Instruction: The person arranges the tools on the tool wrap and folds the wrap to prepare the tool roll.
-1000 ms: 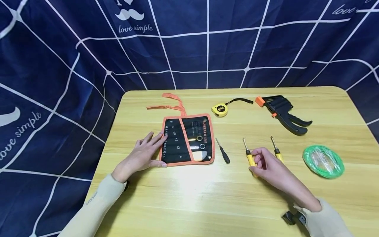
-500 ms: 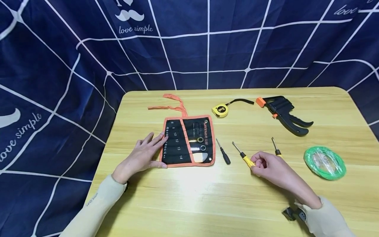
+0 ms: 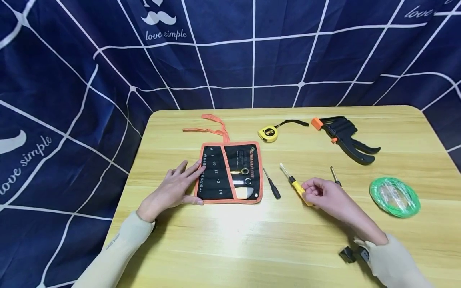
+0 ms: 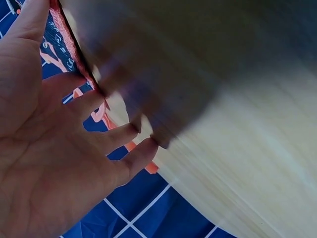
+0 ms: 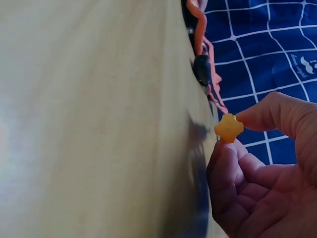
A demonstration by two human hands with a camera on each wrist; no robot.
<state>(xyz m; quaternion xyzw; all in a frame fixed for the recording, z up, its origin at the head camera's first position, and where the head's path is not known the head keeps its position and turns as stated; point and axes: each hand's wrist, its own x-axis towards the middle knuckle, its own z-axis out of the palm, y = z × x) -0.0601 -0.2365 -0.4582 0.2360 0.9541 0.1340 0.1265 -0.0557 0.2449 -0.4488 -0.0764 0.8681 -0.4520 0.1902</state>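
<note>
My left hand (image 3: 174,188) lies with spread fingers on the left edge of a black tool pouch (image 3: 219,160) trimmed in orange. Two ring-ended wrenches and a pale rounded piece show in the pouch's right pocket. My right hand (image 3: 325,196) pinches the yellow handle of a screwdriver (image 3: 298,187) between thumb and fingers, its shaft pointing up and left. In the right wrist view the handle's butt end (image 5: 229,128) faces the camera. A small black screwdriver (image 3: 273,187) lies between the pouch and the held one. Behind my right hand, a second yellow screwdriver (image 3: 335,176) is mostly hidden, only its shaft showing.
A yellow tape measure (image 3: 268,134) with a black strap lies toward the back of the wooden table (image 3: 230,244). At the back right is a black and orange bar clamp (image 3: 345,138). A coil of green wire (image 3: 394,197) rests at the right. Blue cloth surrounds the table.
The yellow screwdriver in my right hand has swung from nearly upright in view to pointing up-left. The pouch has shifted very slightly right; my left hand stays on it.
</note>
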